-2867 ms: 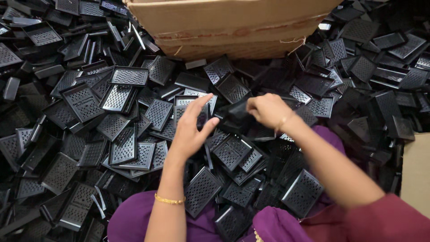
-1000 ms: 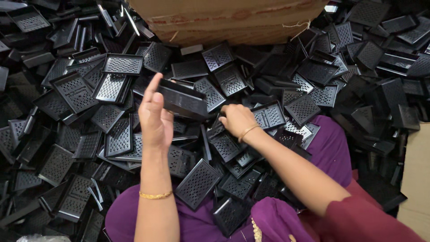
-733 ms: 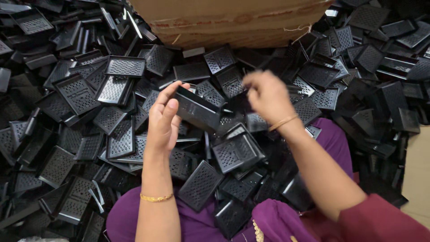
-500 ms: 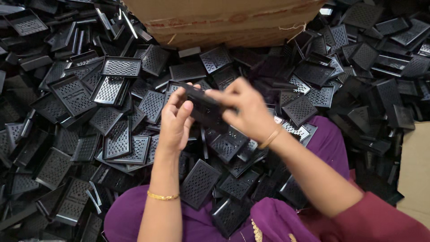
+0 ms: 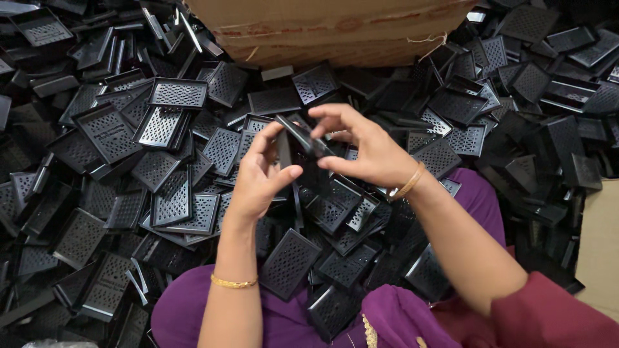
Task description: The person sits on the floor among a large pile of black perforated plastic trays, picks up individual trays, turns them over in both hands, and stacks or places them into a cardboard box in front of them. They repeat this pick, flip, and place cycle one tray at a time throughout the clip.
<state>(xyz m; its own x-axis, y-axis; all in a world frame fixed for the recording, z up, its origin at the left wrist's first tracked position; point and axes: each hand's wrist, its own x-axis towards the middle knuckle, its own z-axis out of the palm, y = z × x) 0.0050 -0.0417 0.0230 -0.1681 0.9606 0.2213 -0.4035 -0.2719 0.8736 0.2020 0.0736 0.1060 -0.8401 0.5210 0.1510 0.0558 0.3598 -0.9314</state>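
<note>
Both hands now raised together: left hand (image 5: pixel 258 177) and right hand (image 5: pixel 364 151) pinch one black perforated plastic tray (image 5: pixel 303 138) between them above the loose tray heap (image 5: pixel 161 167); cardboard box (image 5: pixel 335 29) beyond, countless trays unsorted.

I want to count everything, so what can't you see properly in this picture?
Head view:
- Black part between the left hand and right hand: fingers cover most of it.
- Cardboard box: cut off by the top edge.
- Pile of perforated black trays: lower layers buried, so uncountable.
</note>
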